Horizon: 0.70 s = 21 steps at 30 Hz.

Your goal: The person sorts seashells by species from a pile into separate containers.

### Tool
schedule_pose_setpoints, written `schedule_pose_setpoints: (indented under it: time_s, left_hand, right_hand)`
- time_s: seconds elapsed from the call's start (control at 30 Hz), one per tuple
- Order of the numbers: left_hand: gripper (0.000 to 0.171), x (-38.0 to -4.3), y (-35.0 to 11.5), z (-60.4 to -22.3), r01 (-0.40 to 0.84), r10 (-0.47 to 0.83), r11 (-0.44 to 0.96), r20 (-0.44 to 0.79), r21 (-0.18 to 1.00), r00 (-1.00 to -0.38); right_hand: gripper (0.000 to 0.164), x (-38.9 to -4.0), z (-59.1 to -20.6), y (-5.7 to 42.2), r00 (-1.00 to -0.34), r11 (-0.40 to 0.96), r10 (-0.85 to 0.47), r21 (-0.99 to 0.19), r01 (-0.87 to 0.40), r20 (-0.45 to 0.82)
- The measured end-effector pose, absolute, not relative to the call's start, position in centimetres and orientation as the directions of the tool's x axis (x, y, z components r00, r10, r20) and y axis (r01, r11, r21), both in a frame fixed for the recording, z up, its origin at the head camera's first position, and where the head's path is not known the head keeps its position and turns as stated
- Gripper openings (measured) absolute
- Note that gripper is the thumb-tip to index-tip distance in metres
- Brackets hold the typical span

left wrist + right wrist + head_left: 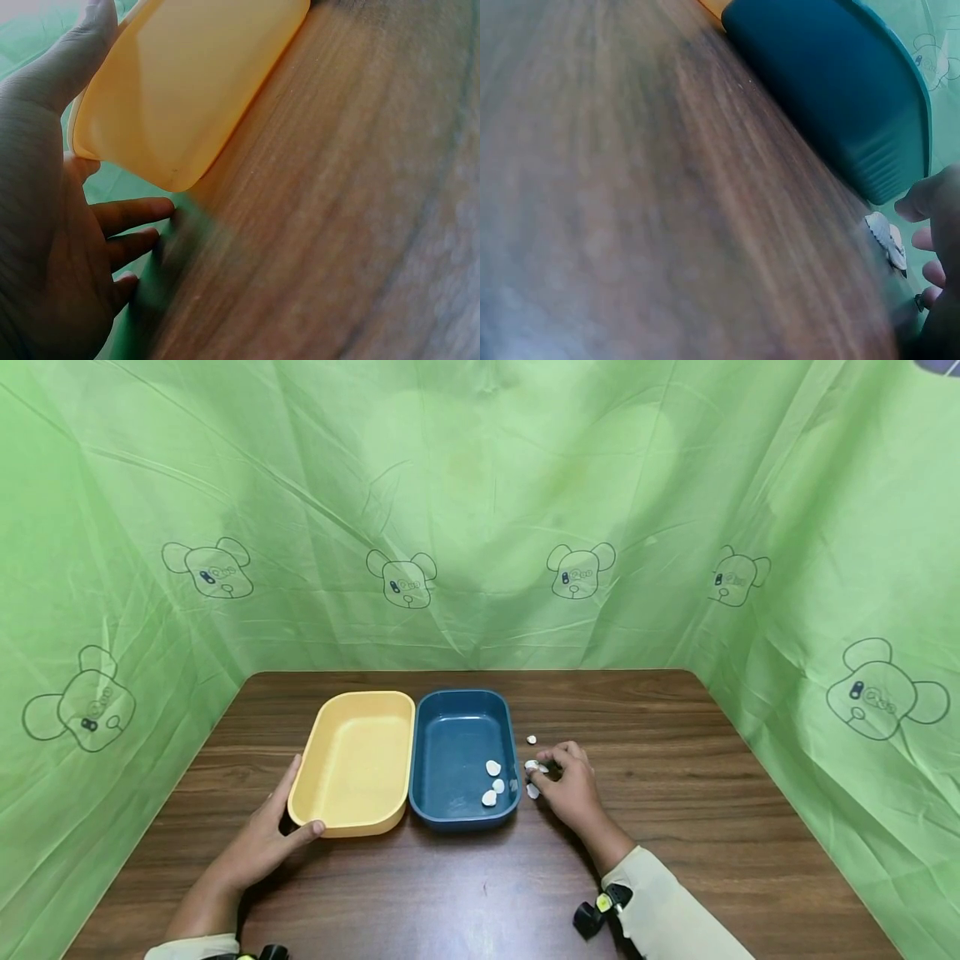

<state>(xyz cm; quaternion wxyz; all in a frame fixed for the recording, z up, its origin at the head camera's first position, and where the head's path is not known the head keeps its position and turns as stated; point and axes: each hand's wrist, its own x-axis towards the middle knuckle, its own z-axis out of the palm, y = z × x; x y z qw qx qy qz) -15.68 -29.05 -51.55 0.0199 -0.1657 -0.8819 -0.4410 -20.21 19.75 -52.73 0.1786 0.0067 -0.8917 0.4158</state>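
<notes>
At the near left corner of a yellow tray (352,764), my left hand (258,843) holds the wall, its thumb at the front rim and fingers along the left side. In the left wrist view, the other fingers (135,217) stretch out below the tray. My right hand (573,785) reaches down over a small cluster of white seashells (533,792) beside a dark blue tray (453,735). Its thumb and fingertips are right at the shells, partly covering them. From the right wrist, the thumb and fingers appear apart, with ridged shells (881,229) just beyond them.
Three white shells (492,768) lie inside the blue tray, towards its right side. Another small shell (531,740) lies on the wooden table (480,893) behind the cluster. The two trays stand side by side. Green cloth (480,510) with bear drawings surrounds the table.
</notes>
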Motion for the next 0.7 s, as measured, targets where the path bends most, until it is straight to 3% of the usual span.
schedule_pose_setpoints:
  time_s: [0.7]
  left_hand:
    - [0.119,-15.82,-29.04,-51.46,0.280,0.261,0.570,0.153,0.773,-0.953]
  right_hand:
    - [0.022,-20.58,-52.79,18.83,-0.932,0.710,0.208,-0.701,-0.066,0.298]
